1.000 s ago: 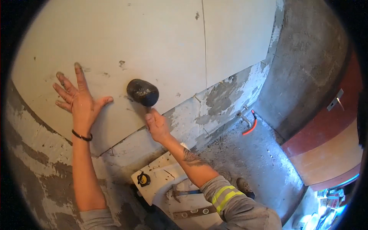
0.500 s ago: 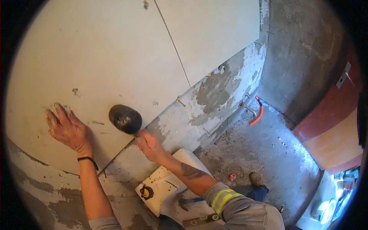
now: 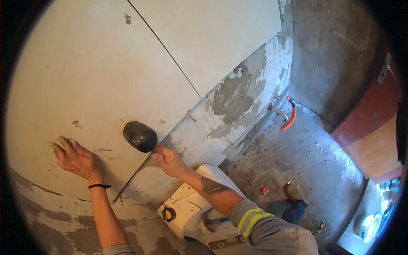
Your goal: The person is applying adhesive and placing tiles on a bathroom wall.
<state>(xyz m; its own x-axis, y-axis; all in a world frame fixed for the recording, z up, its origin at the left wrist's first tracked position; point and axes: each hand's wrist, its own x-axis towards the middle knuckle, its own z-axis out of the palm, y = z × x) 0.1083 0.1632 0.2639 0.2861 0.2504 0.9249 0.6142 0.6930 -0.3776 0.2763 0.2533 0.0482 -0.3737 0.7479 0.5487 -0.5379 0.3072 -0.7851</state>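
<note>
My left hand (image 3: 78,160) lies with fingers spread on a large pale wall tile (image 3: 80,63), near its lower left. The right hand (image 3: 171,162) grips the handle of a black rubber mallet (image 3: 140,136). Its dark, scuffed head is in front of the tile, close to the lower edge; whether it touches the surface I cannot tell. A straight dark joint divides this tile from a second pale tile (image 3: 221,34) to the right. Small pegs, such as one nail-like peg (image 3: 190,115), stick out of the wall just below the tiles.
Below my right arm, a white plastic container (image 3: 182,199) bears a yellow-and-black tape measure (image 3: 169,213). A hammer (image 3: 212,223) lies nearby. A metal pipe (image 3: 279,112) and an orange hose (image 3: 290,119) are at the wall's foot. A red-and-tan panel (image 3: 369,123) stands right.
The whole view has shifted, with the tile joint now farther left. My left hand keeps its place on the tile. The mallet has moved slightly rightward relative to the tile, still in my right hand.
</note>
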